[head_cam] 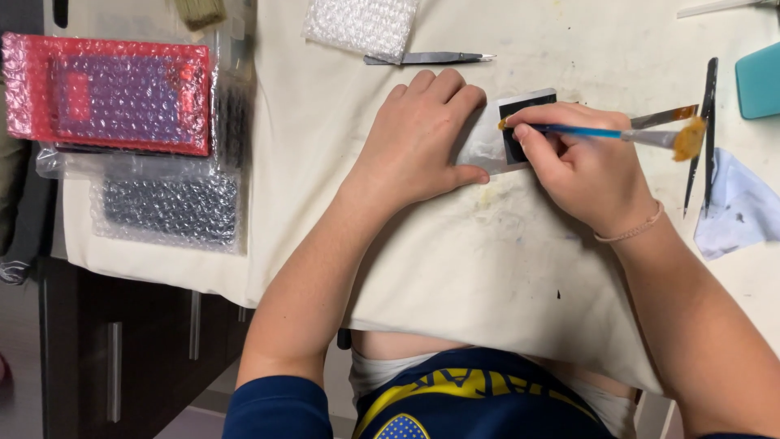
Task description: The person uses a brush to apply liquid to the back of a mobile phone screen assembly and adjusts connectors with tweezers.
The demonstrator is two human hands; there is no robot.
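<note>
The left hand point(422, 138) lies flat, palm down, on a small pale card point(504, 134) with a black square on it, its fingers pressed close together and curled a little over the card's left part, the thumb stretched along the lower edge. The card rests on the cream cloth point(455, 260) that covers the bench, near the middle of the view, between the two hands. The right hand point(581, 167) pinches a thin blue-handled brush point(601, 132) between thumb and fingers; the handle runs almost level, its pointed end over the black square and its yellow-stained bristle end pointing away to the right. A thin band point(630, 232) circles the right wrist. Just above the left hand lie steel tweezers point(431, 58), partly under a clear pad of bubble wrap point(361, 24). At the far left a red bubble-wrap packet point(110, 93) sits on top of clear bubble-wrapped dark items point(171, 207). To the right of the brush lie a pair of dark slender tools point(705, 130), a teal block point(760, 80) at the edge, and a crumpled pale blue wipe point(735, 211) with dark specks. The cloth shows faint stains below the card.
</note>
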